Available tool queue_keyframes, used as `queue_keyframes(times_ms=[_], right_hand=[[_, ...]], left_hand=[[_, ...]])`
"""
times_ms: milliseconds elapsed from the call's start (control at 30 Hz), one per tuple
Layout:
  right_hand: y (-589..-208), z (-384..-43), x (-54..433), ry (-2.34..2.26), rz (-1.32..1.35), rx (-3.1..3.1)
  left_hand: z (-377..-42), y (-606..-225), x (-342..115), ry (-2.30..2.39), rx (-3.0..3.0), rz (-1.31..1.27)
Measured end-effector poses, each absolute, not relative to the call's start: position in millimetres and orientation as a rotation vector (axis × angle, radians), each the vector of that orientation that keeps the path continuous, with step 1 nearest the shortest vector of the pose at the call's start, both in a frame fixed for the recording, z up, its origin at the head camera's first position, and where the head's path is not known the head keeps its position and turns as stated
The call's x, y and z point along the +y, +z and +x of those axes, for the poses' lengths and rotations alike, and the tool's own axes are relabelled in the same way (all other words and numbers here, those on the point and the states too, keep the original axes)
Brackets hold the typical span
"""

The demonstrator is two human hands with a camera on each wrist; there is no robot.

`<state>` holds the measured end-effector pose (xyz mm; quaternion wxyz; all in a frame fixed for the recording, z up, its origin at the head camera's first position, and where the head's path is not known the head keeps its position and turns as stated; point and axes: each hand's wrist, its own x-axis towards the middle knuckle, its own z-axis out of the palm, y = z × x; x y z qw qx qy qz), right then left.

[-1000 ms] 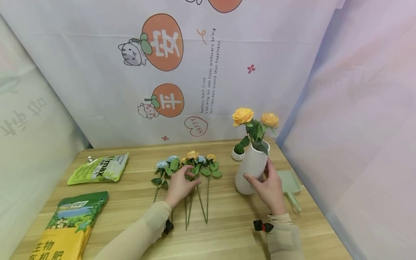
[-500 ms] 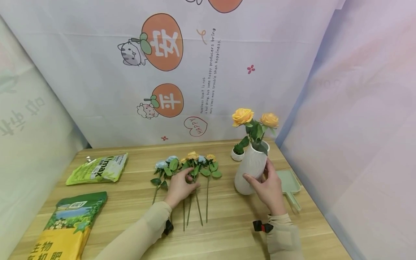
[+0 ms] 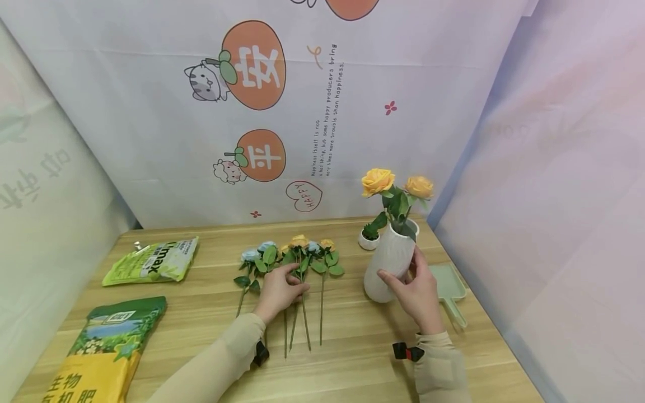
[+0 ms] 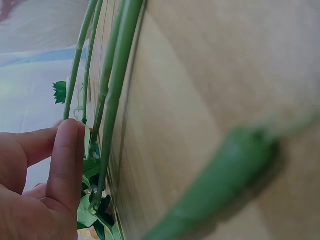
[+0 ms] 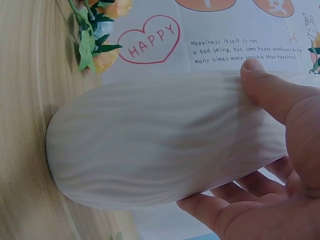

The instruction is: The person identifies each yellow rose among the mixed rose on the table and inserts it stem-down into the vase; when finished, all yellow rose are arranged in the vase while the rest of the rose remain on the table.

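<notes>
My left hand (image 3: 278, 288) pinches the green stem of a yellow artificial rose (image 3: 299, 241) between thumb and fingers; the left wrist view shows the pinched stem (image 4: 76, 75) at the fingertips. Other stems lie close alongside on the table, with blue roses (image 3: 250, 255) and another yellow rose (image 3: 327, 244) around it. My right hand (image 3: 419, 288) grips a white ribbed vase (image 3: 388, 268), thumb on the near side and fingers behind. The vase leans slightly and holds two yellow roses (image 3: 378, 182). In the right wrist view, the vase's base (image 5: 60, 150) is right at the tabletop.
Behind the vase stands a small potted plant (image 3: 369, 237). A pale green dustpan (image 3: 448, 281) lies to the right of my right hand. At the left are a lime-green bag (image 3: 151, 263) and a green-and-yellow bag (image 3: 108, 347). A printed cloth (image 3: 353, 129) hangs at the back.
The pinched rose's stem has swung, its lower end moving left and toward upright in the view. My right hand and the vase have stayed in place.
</notes>
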<state>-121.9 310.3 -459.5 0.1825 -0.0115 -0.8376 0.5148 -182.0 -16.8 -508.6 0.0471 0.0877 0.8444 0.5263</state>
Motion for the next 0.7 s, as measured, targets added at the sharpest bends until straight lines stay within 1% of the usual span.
queue_keyframes(times_ms=[300,700], right_hand=[[-460.3,-122.7,311.0,1.439,-0.043,-2.373],[-459.2,-121.7,311.2,1.451,-0.042,-2.38]], left_hand=[[-181.3,-506.7,-17.2,1.664,2.548,0.216],[-180.6,-500.8,-18.1,1.714,2.528,0.244]])
